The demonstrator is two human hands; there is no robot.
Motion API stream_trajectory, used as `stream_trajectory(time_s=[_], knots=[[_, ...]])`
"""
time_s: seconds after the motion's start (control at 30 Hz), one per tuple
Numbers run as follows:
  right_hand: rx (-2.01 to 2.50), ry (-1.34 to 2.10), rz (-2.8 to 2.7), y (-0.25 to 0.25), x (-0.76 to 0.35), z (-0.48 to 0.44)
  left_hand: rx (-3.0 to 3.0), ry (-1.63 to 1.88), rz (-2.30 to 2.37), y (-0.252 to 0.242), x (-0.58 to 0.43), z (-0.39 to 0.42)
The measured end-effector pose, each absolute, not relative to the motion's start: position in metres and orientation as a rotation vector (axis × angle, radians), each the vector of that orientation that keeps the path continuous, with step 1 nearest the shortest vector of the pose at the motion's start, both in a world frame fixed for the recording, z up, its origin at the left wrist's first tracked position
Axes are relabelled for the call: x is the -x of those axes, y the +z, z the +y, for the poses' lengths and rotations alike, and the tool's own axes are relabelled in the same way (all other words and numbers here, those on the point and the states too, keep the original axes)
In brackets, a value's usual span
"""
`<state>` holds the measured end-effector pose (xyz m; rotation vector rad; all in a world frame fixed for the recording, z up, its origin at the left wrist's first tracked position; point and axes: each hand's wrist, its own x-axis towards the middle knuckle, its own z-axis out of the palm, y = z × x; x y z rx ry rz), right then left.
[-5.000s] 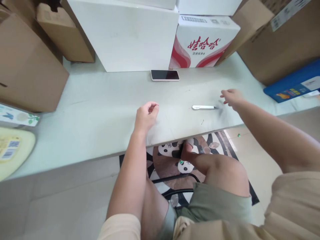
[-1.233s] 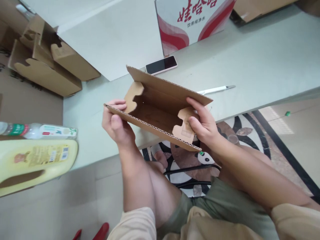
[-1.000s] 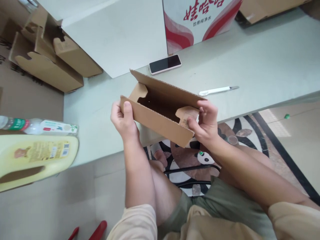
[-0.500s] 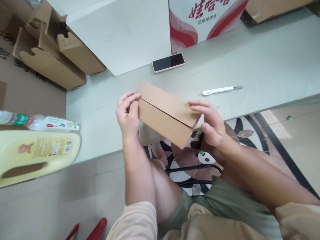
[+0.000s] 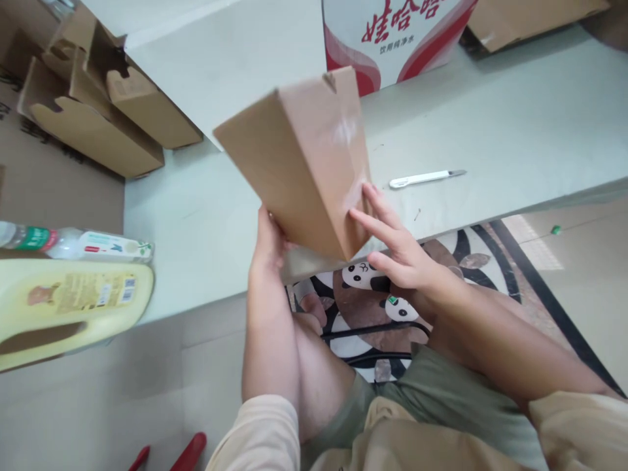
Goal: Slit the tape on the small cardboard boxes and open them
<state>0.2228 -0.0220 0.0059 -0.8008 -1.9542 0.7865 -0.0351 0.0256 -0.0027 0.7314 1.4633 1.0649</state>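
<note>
A brown cardboard box [image 5: 299, 170] is tilted up over the front edge of the table, with a shiny strip on its right-hand face. My left hand [image 5: 269, 241] grips its lower left side, and most of those fingers are hidden behind the box. Against the shiny face, near the lower right edge, rest the fingertips of my right hand [image 5: 397, 248], its fingers spread apart. To the right on the table lies a white-handled scalpel [image 5: 426, 178], its blade pointing right.
On the white table [image 5: 196, 216], cardboard boxes [image 5: 98, 124] stand back left, beside a white box [image 5: 226, 59] and a red-and-white carton [image 5: 392, 39]. A clear bottle [image 5: 73, 242] and a yellow jug [image 5: 73, 301] lie at the left edge.
The cardboard box has been turned and raised, now showing its shiny face and covering the phone. My left hand has shifted to its lower side; my right fingers now touch that face.
</note>
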Motion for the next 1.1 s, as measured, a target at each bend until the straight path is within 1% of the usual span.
stream_trajectory(time_s=[0.1, 0.23, 0.3, 0.33, 0.37, 0.43, 0.47, 0.5, 0.53, 0.6, 0.67, 0.77, 0.83, 0.9, 1.0, 1.1], knots=[[0.851, 0.668, -1.851, 0.011, -0.225, -0.026, -0.818, 0.828, 1.41, 0.0, 0.026, 0.019], [0.94, 0.602, -1.72, 0.011, -0.227, -0.026, -1.06, 0.453, 1.4, 0.003, 0.026, 0.014], [0.935, 0.617, -1.704, 0.009, -0.227, -0.022, -1.135, 0.394, 1.394, 0.0, 0.026, 0.016], [0.926, 0.627, -1.708, 0.008, -0.227, -0.02, -1.158, 0.486, 1.443, -0.002, 0.026, 0.017], [0.913, 0.64, -1.721, 0.007, -0.227, -0.018, -1.193, 0.665, 1.513, -0.003, 0.026, 0.019], [0.859, 0.691, -1.771, 0.008, -0.226, -0.015, -1.345, 1.172, 1.585, -0.003, 0.025, 0.023], [0.811, 0.737, -1.809, 0.008, -0.227, -0.014, -1.472, 1.408, 1.539, -0.002, 0.024, 0.024], [0.756, 0.794, -1.847, 0.009, -0.227, -0.013, -1.628, 1.561, 1.446, 0.0, 0.023, 0.024], [0.704, 0.855, -1.881, 0.01, -0.228, -0.012, -1.787, 1.617, 1.34, 0.003, 0.022, 0.023], [0.662, 0.959, -1.894, 0.009, -0.231, -0.009, -2.006, 1.598, 1.214, 0.006, 0.018, 0.022], [0.802, 0.958, -1.81, 0.004, -0.237, -0.002, -2.07, 1.592, 1.206, 0.006, 0.015, 0.02], [1.303, 0.698, -1.662, -0.014, -0.254, 0.019, -2.044, 1.663, 1.214, 0.002, 0.014, 0.019], [1.617, 0.485, -1.692, -0.026, -0.266, 0.032, -2.025, 1.683, 1.204, 0.001, 0.014, 0.02], [1.847, 0.365, -1.794, -0.035, -0.274, 0.04, -1.99, 1.71, 1.19, 0.001, 0.014, 0.02], [2.053, 0.273, -1.915, -0.035, -0.274, 0.041, -1.951, 1.728, 1.175, 0.003, 0.013, 0.021], [2.11, 0.197, -1.975, -0.029, -0.267, 0.037, -1.942, 1.732, 1.175, 0.004, 0.013, 0.021]])
